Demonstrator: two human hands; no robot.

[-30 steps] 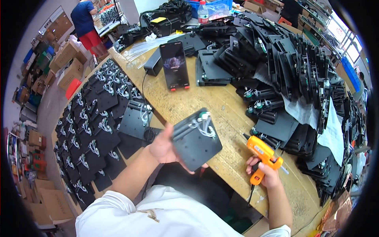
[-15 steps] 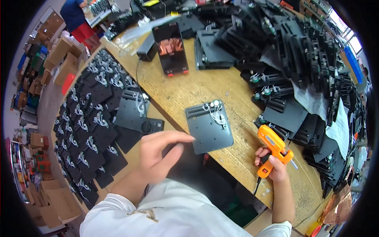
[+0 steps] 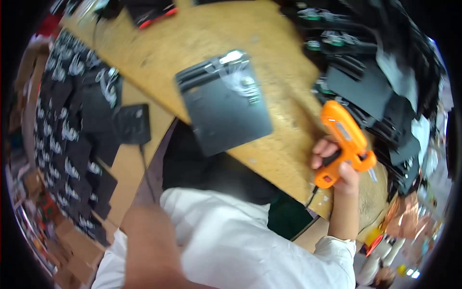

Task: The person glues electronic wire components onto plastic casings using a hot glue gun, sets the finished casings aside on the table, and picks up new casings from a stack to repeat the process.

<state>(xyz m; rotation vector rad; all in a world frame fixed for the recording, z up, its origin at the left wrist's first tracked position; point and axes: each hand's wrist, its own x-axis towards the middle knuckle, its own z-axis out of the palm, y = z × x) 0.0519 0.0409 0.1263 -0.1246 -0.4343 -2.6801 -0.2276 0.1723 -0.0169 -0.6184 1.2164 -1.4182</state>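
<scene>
My right hand (image 3: 337,164) is wrapped round the grip of an orange glue gun (image 3: 342,126), held over the right part of the bench with its nozzle angled toward the lower right. To its left a dark flat panel (image 3: 231,113) lies on the wooden bench top (image 3: 284,127), with one corner jutting past the near edge. White wires (image 3: 236,79) and small green parts sit on the panel's far right portion. My left forearm (image 3: 151,241) is bent and smeared by motion at the lower left; the hand itself is out of the picture.
Many similar dark panels with white wires (image 3: 67,130) cover the surface at left. A black box with a cable (image 3: 132,124) sits beside them. More panels (image 3: 358,89) are piled at right, with white sheets among them. A phone on a red-footed stand (image 3: 156,17) is partly cut off.
My view has tilted down and come closer to the bench. My left hand has drawn back from the panel toward me and out of the picture. The right hand keeps holding the glue gun.
</scene>
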